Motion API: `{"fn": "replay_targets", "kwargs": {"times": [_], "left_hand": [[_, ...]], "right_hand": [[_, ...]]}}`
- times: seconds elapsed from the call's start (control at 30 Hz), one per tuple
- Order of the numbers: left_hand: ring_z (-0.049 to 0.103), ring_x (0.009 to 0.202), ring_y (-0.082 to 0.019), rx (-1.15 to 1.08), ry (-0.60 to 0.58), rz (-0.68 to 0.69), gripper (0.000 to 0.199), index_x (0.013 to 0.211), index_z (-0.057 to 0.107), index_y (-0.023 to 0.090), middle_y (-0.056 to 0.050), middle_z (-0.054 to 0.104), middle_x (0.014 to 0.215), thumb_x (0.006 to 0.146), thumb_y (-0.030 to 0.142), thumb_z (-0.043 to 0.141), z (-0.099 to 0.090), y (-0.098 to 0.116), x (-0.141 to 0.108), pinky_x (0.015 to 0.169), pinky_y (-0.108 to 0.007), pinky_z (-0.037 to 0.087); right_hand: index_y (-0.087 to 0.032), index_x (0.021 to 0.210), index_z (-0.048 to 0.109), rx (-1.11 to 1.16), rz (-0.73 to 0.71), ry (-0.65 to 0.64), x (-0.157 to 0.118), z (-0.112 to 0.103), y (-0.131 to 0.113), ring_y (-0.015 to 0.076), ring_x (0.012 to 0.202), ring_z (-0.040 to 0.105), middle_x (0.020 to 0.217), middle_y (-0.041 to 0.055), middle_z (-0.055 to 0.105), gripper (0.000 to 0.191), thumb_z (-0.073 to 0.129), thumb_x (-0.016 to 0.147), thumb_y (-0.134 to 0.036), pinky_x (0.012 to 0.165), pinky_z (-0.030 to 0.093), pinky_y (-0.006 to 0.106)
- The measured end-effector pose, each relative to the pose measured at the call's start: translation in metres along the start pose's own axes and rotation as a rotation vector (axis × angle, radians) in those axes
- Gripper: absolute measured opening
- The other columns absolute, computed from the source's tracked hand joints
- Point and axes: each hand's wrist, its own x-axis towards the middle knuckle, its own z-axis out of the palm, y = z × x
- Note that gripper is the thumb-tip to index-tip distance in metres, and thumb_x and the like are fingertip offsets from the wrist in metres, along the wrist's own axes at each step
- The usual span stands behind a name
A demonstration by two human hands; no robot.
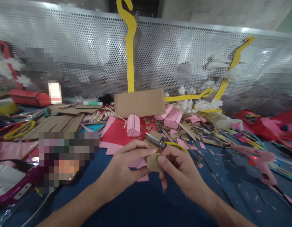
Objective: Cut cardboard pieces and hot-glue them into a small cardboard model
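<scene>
A small brown cardboard piece (pixel 153 162) is held between my two hands above the blue table. My left hand (pixel 128 168) pinches it from the left, thumb below and fingers above. My right hand (pixel 178 164) grips its right side with the thumb across it; the other fingers are curled and partly hidden. Scissors (pixel 154 140) with yellow handles lie just beyond my right hand. A small pink paper box (pixel 133 125) stands on red paper (pixel 115 131) beyond my left hand.
Behind stand a cardboard box (pixel 140 102) with a tall yellow hook (pixel 130 56) and a perforated metal screen (pixel 155 50). A pink glue gun (pixel 257 157) lies right, its cord towards the front. Cardboard scraps (pixel 183 130) and a purple case (pixel 18 189) lie around.
</scene>
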Motion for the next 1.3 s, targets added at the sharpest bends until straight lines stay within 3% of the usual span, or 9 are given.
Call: {"fn": "replay_targets", "kwargs": {"times": [0.3,0.8,1.3], "left_hand": [[0.068,0.112,-0.019,0.007,0.005,-0.096,0.040,0.120,0.069,0.029,-0.003,0.071,0.119,0.085,0.017,0.082,-0.0053,-0.0020,0.0011,0.101,-0.035,0.055],[0.071,0.104,-0.019,0.016,0.023,-0.072,0.038,0.116,0.074,0.027,-0.004,0.073,0.115,0.080,0.021,0.087,-0.0052,-0.0013,-0.0001,0.096,-0.031,0.058],[0.071,0.102,-0.019,0.064,0.024,-0.022,0.040,0.117,0.072,0.025,-0.005,0.072,0.115,0.080,0.024,0.087,-0.0045,0.0008,0.0008,0.094,-0.032,0.059]], "right_hand": [[-0.020,0.081,0.056,-0.001,-0.010,0.104,0.0049,-0.0049,-0.0013,0.0091,0.040,0.059,0.054,-0.0048,0.064,0.037,0.069,0.095,-0.052,0.044,0.048,0.020],[-0.020,0.082,0.056,-0.013,-0.011,0.040,0.0026,-0.0026,-0.0034,0.0088,0.042,0.059,0.057,-0.0046,0.065,0.036,0.066,0.098,-0.051,0.045,0.049,0.020],[-0.021,0.082,0.057,-0.016,-0.009,0.057,0.0030,-0.0020,-0.0018,0.0097,0.043,0.059,0.057,-0.0046,0.063,0.036,0.066,0.097,-0.052,0.045,0.050,0.021]]}}
